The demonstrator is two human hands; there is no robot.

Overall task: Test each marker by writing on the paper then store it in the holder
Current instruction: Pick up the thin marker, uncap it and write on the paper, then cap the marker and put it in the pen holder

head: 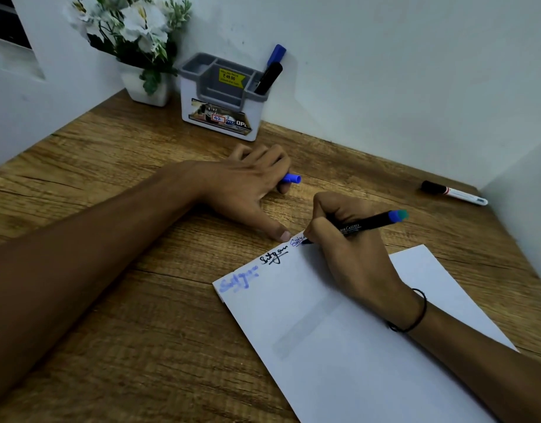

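My right hand [351, 254] grips a black marker with a blue end [366, 225], its tip down on the top edge of the white paper [339, 346]. Three written words run along that edge: light blue, black, and a dark blue one at the tip. My left hand [247, 190] rests on the table, its thumb pressing the paper's top corner, its fingers closed around a blue cap [292, 178]. The grey and white holder [223, 96] stands at the back wall with a blue marker [276, 54] and a black marker [269, 77] in its right slot.
A white marker with a black cap [452, 192] lies on the wooden table [125, 209] at the far right, near the corner wall. A white pot of white flowers [144, 47] stands left of the holder.
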